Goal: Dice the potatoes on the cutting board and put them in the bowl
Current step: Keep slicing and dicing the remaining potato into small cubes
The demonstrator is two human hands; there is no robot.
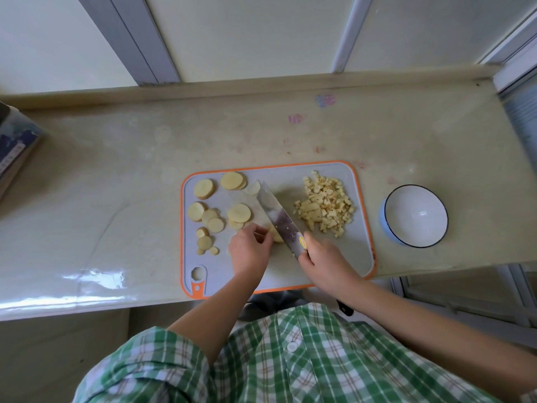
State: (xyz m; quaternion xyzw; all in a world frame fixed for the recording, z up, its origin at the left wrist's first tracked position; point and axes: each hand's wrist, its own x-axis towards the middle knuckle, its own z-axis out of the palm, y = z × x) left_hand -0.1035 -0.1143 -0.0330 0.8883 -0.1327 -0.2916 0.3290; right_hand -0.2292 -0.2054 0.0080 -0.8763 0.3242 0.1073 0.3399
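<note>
Both forearms reach forward from a green plaid shirt (290, 359) over the cutting board (343, 254). The left hand (250, 250) curls its fingers onto a potato piece (277, 239), just beside the blade. The right hand (322, 258) grips the cleaver (279, 219) at its heel, the blade angled away leftward. Round potato slices (239, 212) lie beyond the left fingertips, the diced pile (325, 207) beyond the right knuckles, and the white bowl (415, 216) farther right on the counter.

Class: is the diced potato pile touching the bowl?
Apart. The head view shows the diced potato pile on the cutting board, with bare board and countertop between it and the bowl.
</note>
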